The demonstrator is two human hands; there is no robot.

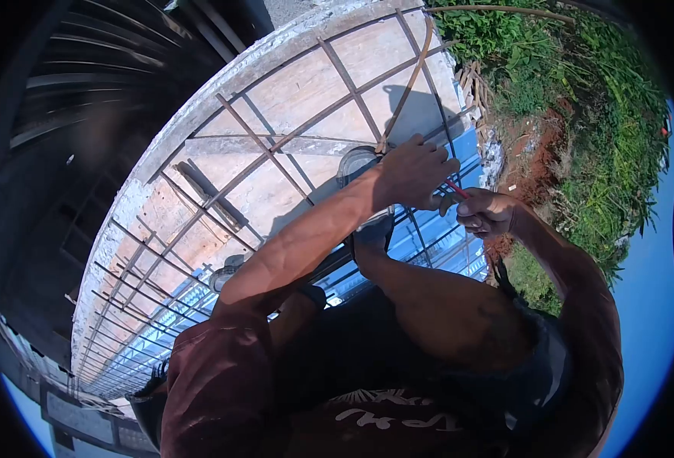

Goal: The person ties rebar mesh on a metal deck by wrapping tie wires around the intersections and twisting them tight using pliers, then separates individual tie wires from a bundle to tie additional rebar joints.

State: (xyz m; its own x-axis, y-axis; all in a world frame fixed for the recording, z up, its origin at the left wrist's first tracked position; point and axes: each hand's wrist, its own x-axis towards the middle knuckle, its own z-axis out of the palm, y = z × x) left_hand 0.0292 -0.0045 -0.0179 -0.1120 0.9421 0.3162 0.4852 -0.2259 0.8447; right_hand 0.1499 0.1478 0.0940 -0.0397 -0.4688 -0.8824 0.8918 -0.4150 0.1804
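My right hand [489, 213] is closed around one end of a thin red-handled tool [456, 188], whose working end is hidden. Close beside it, my left hand [417, 174] is bent over with its fingers curled near the tool's other end. What lies in the left fingers cannot be made out. Both hands are above the steel rebar grid [350, 88], near its right edge.
Under the rebar lie pale boards [299, 72] and blue-grey metal decking [428, 229]. My shoes [358, 164] stand among the bars. A long brown rod or hose [409, 84] crosses the grid. Beyond the right edge are red soil [539, 164] and green plants [596, 130].
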